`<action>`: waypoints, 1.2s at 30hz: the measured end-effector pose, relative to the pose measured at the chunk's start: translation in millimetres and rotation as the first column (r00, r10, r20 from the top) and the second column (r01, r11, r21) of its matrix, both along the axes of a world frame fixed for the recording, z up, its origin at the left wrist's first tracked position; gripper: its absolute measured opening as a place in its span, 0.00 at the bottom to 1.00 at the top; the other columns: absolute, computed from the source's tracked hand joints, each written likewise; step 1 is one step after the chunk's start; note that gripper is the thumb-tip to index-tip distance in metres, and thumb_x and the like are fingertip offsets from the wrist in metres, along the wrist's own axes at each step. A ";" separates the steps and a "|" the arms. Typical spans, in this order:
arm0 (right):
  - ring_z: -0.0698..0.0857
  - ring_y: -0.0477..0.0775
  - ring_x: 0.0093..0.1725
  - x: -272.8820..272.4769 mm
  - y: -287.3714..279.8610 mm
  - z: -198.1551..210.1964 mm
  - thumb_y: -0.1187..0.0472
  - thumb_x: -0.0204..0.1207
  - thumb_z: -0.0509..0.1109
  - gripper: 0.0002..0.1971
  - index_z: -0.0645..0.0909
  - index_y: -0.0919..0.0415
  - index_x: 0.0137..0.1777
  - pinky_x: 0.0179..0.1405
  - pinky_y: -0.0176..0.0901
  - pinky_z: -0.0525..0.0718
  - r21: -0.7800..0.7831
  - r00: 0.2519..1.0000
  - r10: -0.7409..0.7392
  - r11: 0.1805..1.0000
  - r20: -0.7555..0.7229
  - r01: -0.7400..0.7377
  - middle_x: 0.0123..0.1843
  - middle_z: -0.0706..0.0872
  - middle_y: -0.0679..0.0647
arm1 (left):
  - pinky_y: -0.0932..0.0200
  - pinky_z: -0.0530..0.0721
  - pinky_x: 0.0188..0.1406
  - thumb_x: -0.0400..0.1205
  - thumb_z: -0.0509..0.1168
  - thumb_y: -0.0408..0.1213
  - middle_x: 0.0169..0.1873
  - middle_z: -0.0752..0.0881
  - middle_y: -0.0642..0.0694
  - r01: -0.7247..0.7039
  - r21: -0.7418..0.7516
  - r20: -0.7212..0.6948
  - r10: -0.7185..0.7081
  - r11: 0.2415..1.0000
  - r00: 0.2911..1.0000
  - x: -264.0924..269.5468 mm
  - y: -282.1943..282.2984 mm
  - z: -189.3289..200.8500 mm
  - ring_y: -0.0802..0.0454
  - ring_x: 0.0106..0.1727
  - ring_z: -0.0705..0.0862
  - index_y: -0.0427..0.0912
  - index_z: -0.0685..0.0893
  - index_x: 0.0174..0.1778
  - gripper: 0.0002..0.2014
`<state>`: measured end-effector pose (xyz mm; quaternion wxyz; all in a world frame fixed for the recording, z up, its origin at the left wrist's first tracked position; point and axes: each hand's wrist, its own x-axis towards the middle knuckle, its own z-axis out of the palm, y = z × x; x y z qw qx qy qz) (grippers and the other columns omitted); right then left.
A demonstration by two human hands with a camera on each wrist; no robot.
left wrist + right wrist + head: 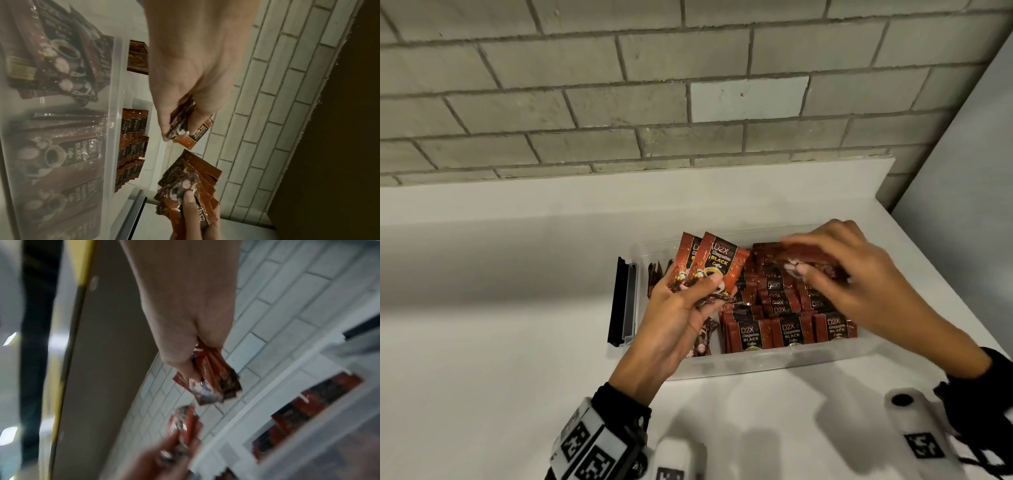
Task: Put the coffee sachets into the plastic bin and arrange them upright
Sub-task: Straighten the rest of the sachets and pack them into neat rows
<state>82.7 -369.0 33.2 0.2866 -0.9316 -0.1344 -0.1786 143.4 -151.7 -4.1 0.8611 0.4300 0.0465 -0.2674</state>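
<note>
A clear plastic bin [756,359] stands on the white counter. Most of it is filled with rows of red-brown coffee sachets [787,329] standing upright. A few loose sachets [703,339] lean at its left end. My left hand [709,291] hovers over that end and grips a fanned bunch of sachets [722,260], thumb on top. My right hand [801,270] is above the back rows and pinches another small bunch [808,255]. The right wrist view, though blurred, shows that bunch [216,379] as several sachets. The left wrist view shows the bin wall [115,97] and the left hand's bunch [197,133].
A black and grey strip [621,301] lies against the bin's left end. The counter [500,342] runs back to a low white ledge under a grey brick wall [585,102]. A plain grey wall [962,171] closes the right side.
</note>
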 end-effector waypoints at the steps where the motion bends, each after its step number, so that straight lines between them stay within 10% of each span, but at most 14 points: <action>1: 0.84 0.45 0.53 -2.2 -0.4 7.5 0.63 0.75 0.72 0.19 0.79 0.45 0.64 0.55 0.40 0.83 0.235 0.985 0.004 0.971 -0.174 0.038 0.52 0.85 0.42 | 0.38 0.79 0.66 0.70 0.70 0.24 0.57 0.87 0.33 0.000 0.007 0.010 0.000 1.000 1.000 -0.3 -0.2 0.0 0.38 0.59 0.86 0.33 0.74 0.69 0.29; 5: 0.89 0.54 0.55 3.3 -3.9 11.8 0.65 0.70 0.73 0.19 0.79 0.56 0.62 0.55 0.43 0.87 0.707 0.818 0.274 0.675 -0.506 0.211 0.54 0.90 0.54 | 0.37 0.84 0.59 0.71 0.69 0.24 0.59 0.86 0.35 0.112 -0.007 0.024 -0.111 0.994 0.993 -5.7 -3.8 0.3 0.41 0.60 0.86 0.36 0.74 0.70 0.28; 10: 0.89 0.54 0.49 18.5 1.8 9.7 0.73 0.66 0.73 0.19 0.78 0.63 0.57 0.44 0.41 0.88 0.719 0.715 0.357 0.634 -0.601 0.287 0.49 0.89 0.58 | 0.36 0.81 0.62 0.72 0.71 0.23 0.64 0.82 0.31 0.331 -0.058 0.058 -0.328 0.942 0.943 -12.9 -5.4 2.3 0.35 0.65 0.82 0.34 0.69 0.73 0.33; 16: 0.88 0.45 0.45 26.6 16.1 17.9 0.71 0.66 0.77 0.20 0.77 0.60 0.56 0.41 0.33 0.84 0.632 0.712 0.362 0.761 -0.602 0.147 0.49 0.87 0.55 | 0.31 0.82 0.57 0.73 0.71 0.24 0.64 0.83 0.34 0.379 0.046 0.097 -0.382 0.924 0.919 -15.5 -12.2 3.9 0.36 0.62 0.84 0.37 0.69 0.72 0.31; 22: 0.76 0.50 0.64 33.3 31.8 20.5 0.35 0.59 0.73 0.30 0.75 0.44 0.60 0.61 0.45 0.76 0.061 0.896 -0.040 0.995 -0.442 0.074 0.61 0.77 0.48 | 0.34 0.85 0.51 0.75 0.65 0.16 0.61 0.84 0.32 0.240 -0.016 0.120 -0.237 0.971 0.964 -15.3 -19.8 5.1 0.36 0.59 0.86 0.38 0.70 0.70 0.29; 29: 0.82 0.49 0.59 25.9 54.4 6.5 0.55 0.85 0.57 0.31 0.47 0.24 0.76 0.63 0.49 0.80 0.319 0.895 0.156 0.948 -0.418 -0.016 0.64 0.79 0.47 | 0.54 0.88 0.47 0.75 0.66 0.15 0.59 0.85 0.32 0.134 0.089 0.209 -0.150 0.987 0.966 -9.7 -25.4 9.1 0.42 0.57 0.87 0.34 0.67 0.72 0.29; 31: 0.81 0.44 0.50 28.0 56.8 7.5 0.51 0.83 0.57 0.29 0.50 0.21 0.75 0.57 0.45 0.78 0.371 0.877 0.210 0.928 -0.433 -0.039 0.52 0.77 0.40 | 0.55 0.87 0.49 0.74 0.64 0.11 0.60 0.82 0.28 0.152 0.132 0.229 -0.180 0.979 0.957 -7.8 -25.4 9.1 0.42 0.56 0.87 0.36 0.65 0.70 0.31; 34: 0.71 0.45 0.73 32.5 62.1 6.1 0.31 0.70 0.63 0.33 0.53 0.20 0.74 0.69 0.41 0.70 0.361 0.896 0.207 0.931 -0.392 -0.057 0.74 0.71 0.47 | 0.46 0.87 0.56 0.74 0.63 0.14 0.61 0.79 0.25 0.183 0.226 0.273 -0.243 0.957 0.931 -5.4 -27.6 10.8 0.40 0.59 0.86 0.40 0.62 0.67 0.30; 36: 0.75 0.45 0.68 37.0 65.0 6.0 0.32 0.64 0.69 0.35 0.60 0.24 0.72 0.65 0.36 0.73 0.367 0.921 0.149 0.930 -0.359 -0.008 0.69 0.74 0.50 | 0.43 0.85 0.59 0.75 0.65 0.17 0.63 0.78 0.27 0.171 0.301 0.310 -0.266 0.938 0.913 -2.5 -30.4 13.3 0.40 0.62 0.85 0.40 0.60 0.70 0.31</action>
